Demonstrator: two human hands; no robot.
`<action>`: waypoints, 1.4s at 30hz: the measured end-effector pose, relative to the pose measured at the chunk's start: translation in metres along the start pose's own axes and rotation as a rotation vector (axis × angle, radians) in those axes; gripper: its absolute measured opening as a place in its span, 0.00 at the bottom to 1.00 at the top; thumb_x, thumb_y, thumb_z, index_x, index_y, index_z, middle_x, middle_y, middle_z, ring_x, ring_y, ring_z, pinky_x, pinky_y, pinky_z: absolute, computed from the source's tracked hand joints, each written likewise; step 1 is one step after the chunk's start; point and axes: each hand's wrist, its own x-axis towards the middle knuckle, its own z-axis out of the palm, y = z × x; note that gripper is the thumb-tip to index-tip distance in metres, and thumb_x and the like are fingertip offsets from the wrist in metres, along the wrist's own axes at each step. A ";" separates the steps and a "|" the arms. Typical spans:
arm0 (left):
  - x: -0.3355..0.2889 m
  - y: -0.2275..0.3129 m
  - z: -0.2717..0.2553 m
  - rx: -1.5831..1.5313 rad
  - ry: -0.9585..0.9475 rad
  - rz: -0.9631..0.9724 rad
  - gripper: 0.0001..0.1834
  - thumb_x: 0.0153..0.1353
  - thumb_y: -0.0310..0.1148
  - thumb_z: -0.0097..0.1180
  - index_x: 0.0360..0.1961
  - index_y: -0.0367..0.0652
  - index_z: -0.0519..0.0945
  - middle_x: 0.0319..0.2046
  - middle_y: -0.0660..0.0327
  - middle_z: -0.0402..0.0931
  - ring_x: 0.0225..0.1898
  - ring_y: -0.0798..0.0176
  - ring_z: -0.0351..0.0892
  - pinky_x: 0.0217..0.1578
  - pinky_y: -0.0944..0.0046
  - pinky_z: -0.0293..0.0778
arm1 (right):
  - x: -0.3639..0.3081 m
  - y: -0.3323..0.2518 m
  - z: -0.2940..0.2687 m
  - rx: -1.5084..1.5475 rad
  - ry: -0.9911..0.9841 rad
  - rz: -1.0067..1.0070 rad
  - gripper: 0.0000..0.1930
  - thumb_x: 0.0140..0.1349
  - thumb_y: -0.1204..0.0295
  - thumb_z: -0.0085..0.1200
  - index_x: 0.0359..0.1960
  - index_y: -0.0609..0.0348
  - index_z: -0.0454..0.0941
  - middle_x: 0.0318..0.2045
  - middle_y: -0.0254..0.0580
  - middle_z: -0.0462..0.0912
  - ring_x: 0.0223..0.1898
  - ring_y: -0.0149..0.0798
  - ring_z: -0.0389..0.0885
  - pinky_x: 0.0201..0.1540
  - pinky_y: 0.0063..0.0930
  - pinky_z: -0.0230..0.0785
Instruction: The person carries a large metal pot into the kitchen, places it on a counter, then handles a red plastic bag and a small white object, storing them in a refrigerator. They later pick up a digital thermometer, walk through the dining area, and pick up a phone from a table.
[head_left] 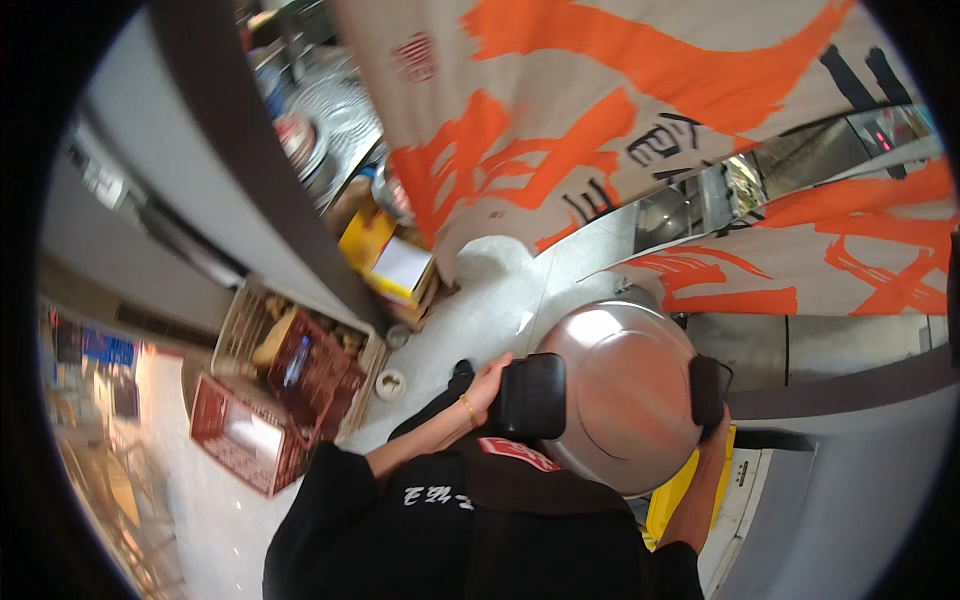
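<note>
In front of my body is a large round metal pot (630,390), its brushed top facing up. Two black side handles stick out from it. My left hand (486,388) grips the left handle (532,396), its fingers partly hidden behind it. On the other side my right hand (716,428) holds the right handle (708,392); most of its fingers are out of sight. Both sleeves are black, and a dark apron lies close against the pot's near edge.
Cloth curtains (570,90) with orange strokes hang across the doorway ahead. Stacked crates (250,440) and a small white cup (390,383) stand on the floor to the left. Beyond is a yellow box (400,265). A yellow bin (672,500) is close by my right arm.
</note>
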 end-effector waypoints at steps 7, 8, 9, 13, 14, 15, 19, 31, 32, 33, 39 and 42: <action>0.089 0.091 0.054 -0.146 -0.115 -0.155 0.28 0.60 0.55 0.42 0.47 0.41 0.72 0.43 0.61 0.75 0.42 0.61 0.74 0.48 0.63 0.68 | 0.116 -0.053 0.070 0.065 -0.003 0.014 0.25 0.60 0.53 0.41 0.50 0.60 0.69 0.48 0.41 0.73 0.47 0.39 0.72 0.52 0.33 0.61; 0.100 0.105 0.063 -0.164 -0.133 -0.165 0.28 0.60 0.55 0.41 0.48 0.40 0.72 0.44 0.61 0.75 0.43 0.61 0.74 0.49 0.63 0.67 | 0.128 -0.059 0.080 0.032 0.059 -0.050 0.25 0.60 0.53 0.41 0.50 0.60 0.69 0.47 0.40 0.74 0.47 0.39 0.72 0.52 0.32 0.61; 0.111 0.120 0.071 -0.119 -0.112 -0.170 0.30 0.60 0.55 0.40 0.50 0.39 0.71 0.46 0.60 0.74 0.45 0.60 0.73 0.51 0.63 0.66 | 0.140 -0.066 0.087 -0.003 0.088 -0.112 0.25 0.60 0.53 0.41 0.50 0.60 0.70 0.47 0.40 0.74 0.46 0.38 0.72 0.51 0.31 0.62; 0.156 0.168 0.099 -0.047 -0.097 -0.169 0.31 0.61 0.56 0.38 0.51 0.40 0.70 0.48 0.58 0.72 0.47 0.58 0.72 0.52 0.61 0.65 | 0.199 -0.089 0.102 0.074 0.099 -0.091 0.21 0.62 0.55 0.39 0.45 0.58 0.72 0.42 0.40 0.76 0.43 0.36 0.73 0.48 0.30 0.64; 0.169 0.175 0.101 -0.046 -0.144 -0.163 0.31 0.60 0.57 0.38 0.52 0.42 0.69 0.48 0.58 0.72 0.48 0.58 0.72 0.52 0.59 0.66 | 0.215 -0.089 0.104 0.053 0.141 -0.104 0.21 0.61 0.54 0.40 0.45 0.59 0.72 0.42 0.40 0.76 0.43 0.35 0.73 0.48 0.29 0.64; 0.181 0.181 0.107 -0.057 -0.190 -0.144 0.31 0.60 0.57 0.38 0.52 0.43 0.69 0.48 0.58 0.72 0.48 0.57 0.71 0.52 0.57 0.66 | 0.230 -0.096 0.105 0.039 0.109 -0.109 0.21 0.62 0.55 0.40 0.45 0.59 0.72 0.41 0.39 0.76 0.42 0.35 0.73 0.48 0.29 0.64; 0.241 0.199 0.113 -0.106 -0.249 -0.109 0.30 0.60 0.57 0.36 0.52 0.45 0.69 0.47 0.58 0.72 0.49 0.56 0.71 0.51 0.55 0.68 | 0.302 -0.104 0.116 -0.028 0.143 -0.128 0.19 0.63 0.56 0.39 0.43 0.58 0.71 0.36 0.37 0.76 0.37 0.32 0.73 0.42 0.26 0.65; 0.463 0.293 0.191 -0.195 0.020 0.154 0.25 0.60 0.53 0.40 0.47 0.45 0.71 0.42 0.63 0.73 0.43 0.61 0.72 0.44 0.60 0.71 | 0.643 -0.165 0.160 0.017 -0.013 -0.306 0.21 0.60 0.56 0.46 0.47 0.58 0.71 0.40 0.38 0.76 0.39 0.32 0.72 0.44 0.25 0.64; 0.467 0.292 0.195 -0.235 0.091 0.111 0.25 0.60 0.54 0.39 0.47 0.45 0.70 0.43 0.62 0.73 0.44 0.61 0.71 0.46 0.60 0.69 | 0.660 -0.169 0.165 0.011 0.010 -0.302 0.21 0.60 0.56 0.46 0.47 0.58 0.71 0.40 0.38 0.76 0.39 0.33 0.72 0.44 0.25 0.64; 0.472 0.294 0.198 -0.249 0.058 0.105 0.26 0.60 0.55 0.38 0.48 0.45 0.70 0.44 0.61 0.72 0.45 0.60 0.71 0.48 0.60 0.68 | 0.673 -0.175 0.172 0.005 0.025 -0.306 0.21 0.59 0.56 0.46 0.47 0.58 0.71 0.40 0.38 0.76 0.39 0.33 0.72 0.44 0.25 0.64; 0.523 0.334 0.215 -0.304 -0.068 0.056 0.32 0.61 0.58 0.32 0.53 0.43 0.67 0.50 0.58 0.69 0.51 0.55 0.68 0.52 0.55 0.65 | 0.736 -0.196 0.218 -0.047 0.124 -0.350 0.22 0.59 0.55 0.47 0.47 0.58 0.71 0.41 0.38 0.75 0.40 0.34 0.71 0.45 0.26 0.64; 0.557 0.368 0.222 -0.320 -0.178 0.038 0.32 0.61 0.58 0.32 0.53 0.43 0.66 0.50 0.57 0.69 0.51 0.55 0.69 0.52 0.53 0.65 | 0.766 -0.205 0.245 -0.094 0.199 -0.393 0.22 0.58 0.55 0.47 0.48 0.58 0.71 0.42 0.38 0.75 0.41 0.34 0.71 0.45 0.26 0.64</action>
